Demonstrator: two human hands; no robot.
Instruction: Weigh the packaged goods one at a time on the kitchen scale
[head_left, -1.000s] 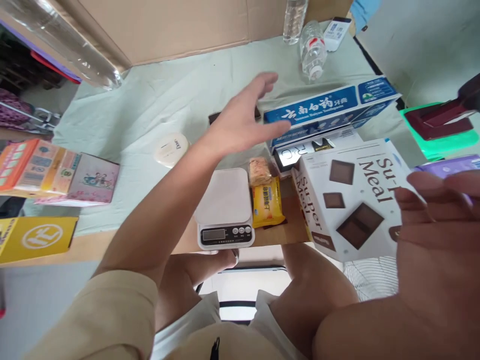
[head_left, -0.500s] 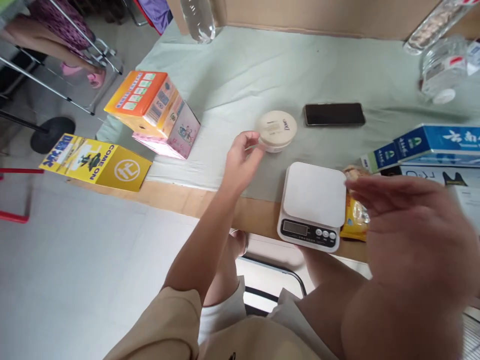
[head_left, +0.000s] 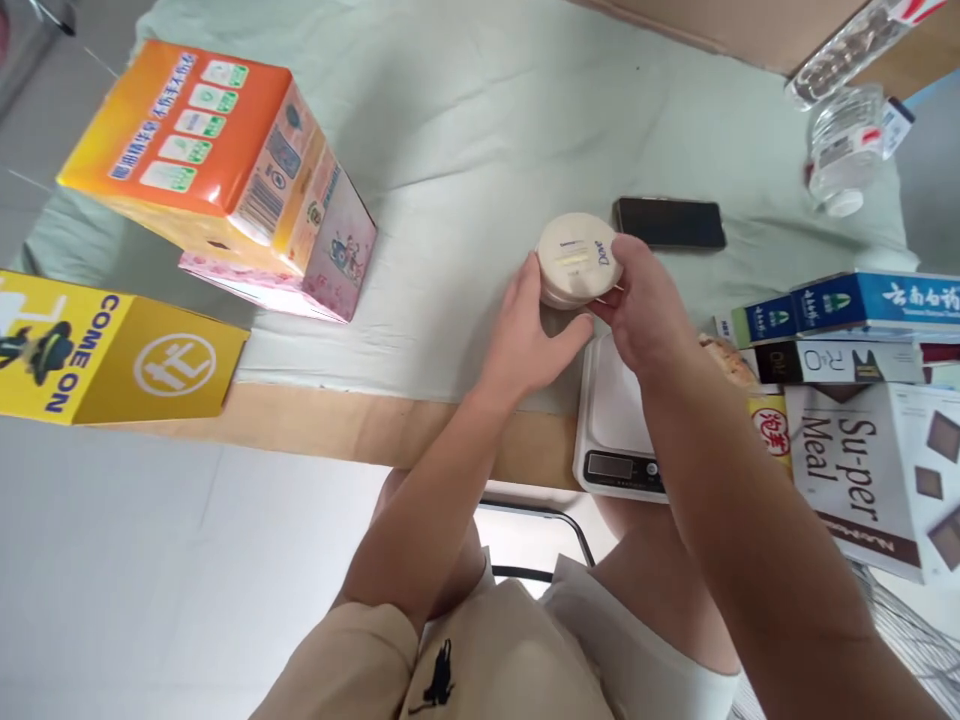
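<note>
A round cream jar (head_left: 576,258) with a printed lid is held between both hands just above the pale green cloth (head_left: 465,150). My left hand (head_left: 534,335) cups its left and lower side, fingers curled round it. My right hand (head_left: 643,305) grips its right edge from above. Directly below the hands sits a white kitchen scale (head_left: 611,430) at the table's front edge, partly hidden by my right forearm.
A black phone (head_left: 669,222) lies behind the jar. An orange and pink carton (head_left: 225,180) and a yellow box (head_left: 112,360) stand at left. Blue toothpaste boxes (head_left: 847,300), a white Su-per Meal box (head_left: 870,470), a yellow snack packet (head_left: 769,435) and a water bottle (head_left: 844,145) crowd the right.
My left hand reached the jar and closed on it. My right hand swung in from the right and took the jar's other side. The view has shifted left.
</note>
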